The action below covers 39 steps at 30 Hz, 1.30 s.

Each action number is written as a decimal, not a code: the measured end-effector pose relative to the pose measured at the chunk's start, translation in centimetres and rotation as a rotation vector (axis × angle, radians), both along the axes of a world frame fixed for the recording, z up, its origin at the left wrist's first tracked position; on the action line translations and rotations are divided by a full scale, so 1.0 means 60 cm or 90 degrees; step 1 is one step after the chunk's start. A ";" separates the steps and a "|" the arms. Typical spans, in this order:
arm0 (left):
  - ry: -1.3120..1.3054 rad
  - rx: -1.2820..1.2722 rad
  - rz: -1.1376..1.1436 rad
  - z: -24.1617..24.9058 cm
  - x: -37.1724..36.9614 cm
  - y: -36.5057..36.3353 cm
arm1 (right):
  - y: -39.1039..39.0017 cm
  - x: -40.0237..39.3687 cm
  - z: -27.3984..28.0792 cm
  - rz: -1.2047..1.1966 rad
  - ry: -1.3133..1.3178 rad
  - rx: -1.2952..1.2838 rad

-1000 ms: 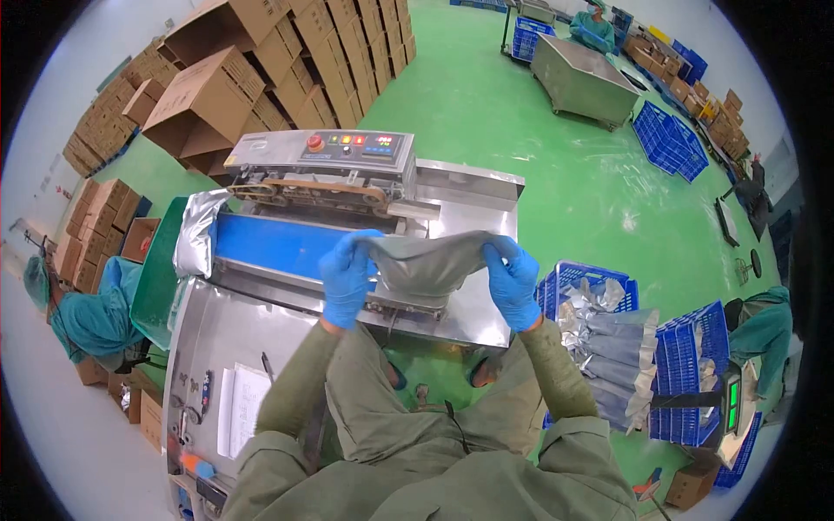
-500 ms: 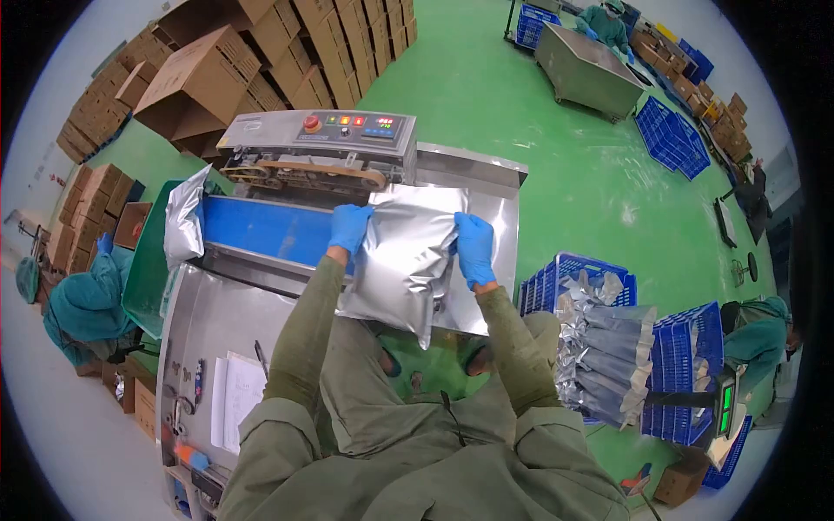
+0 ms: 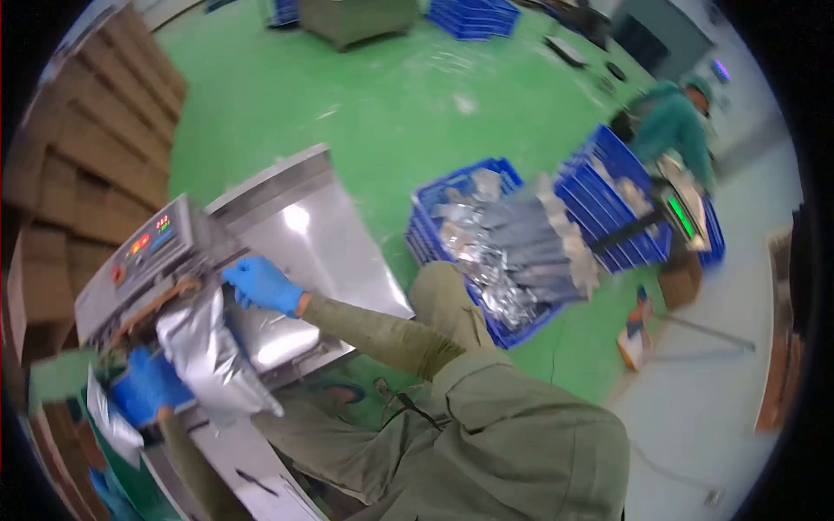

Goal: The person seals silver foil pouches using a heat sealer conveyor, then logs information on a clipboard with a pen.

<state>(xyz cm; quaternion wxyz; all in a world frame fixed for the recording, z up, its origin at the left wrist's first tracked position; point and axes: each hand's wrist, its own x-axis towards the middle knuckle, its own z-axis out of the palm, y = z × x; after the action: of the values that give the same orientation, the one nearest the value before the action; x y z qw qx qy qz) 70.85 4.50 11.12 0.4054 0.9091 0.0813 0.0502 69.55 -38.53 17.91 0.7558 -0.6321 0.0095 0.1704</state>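
Observation:
A silver foil bag [image 3: 206, 347] lies tilted at the sealing machine [image 3: 139, 260], its upper edge by the brown belt and its lower end over the table's near edge. My left hand [image 3: 149, 382], in a blue glove, is at the bag's left side above the blue conveyor [image 3: 130, 401]; motion smears its fingers. My right hand [image 3: 265, 285], also blue-gloved, is just right of the bag's upper part, over the metal tray [image 3: 300, 226]. Its fingers are loosely bent and apart, with nothing visible in them. Another silver bag [image 3: 113, 421] stands at the conveyor's far left end.
Blue crates [image 3: 424, 227] hold stacked silver bags [image 3: 530, 243] at the right. Beyond are another blue crate [image 3: 608, 187], a scale with a green display [image 3: 680, 215] and a co-worker in green [image 3: 673, 126]. Cardboard boxes [image 3: 95, 130] rise at the left.
The view has swung to the right, so the machine and bag now appear lower left. My right hand has come off the bag's right edge. The bag hangs more slanted.

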 end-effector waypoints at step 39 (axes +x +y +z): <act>-0.198 0.013 -0.213 0.216 -0.131 -0.548 | -0.145 -0.158 0.339 0.145 -0.923 -0.647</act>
<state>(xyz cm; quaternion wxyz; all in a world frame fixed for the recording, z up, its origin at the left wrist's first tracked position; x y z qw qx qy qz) 62.96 -28.40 24.05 0.4064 0.8953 -0.1346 0.1230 60.04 -47.23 38.24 0.1831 -0.8404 -0.4591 -0.2222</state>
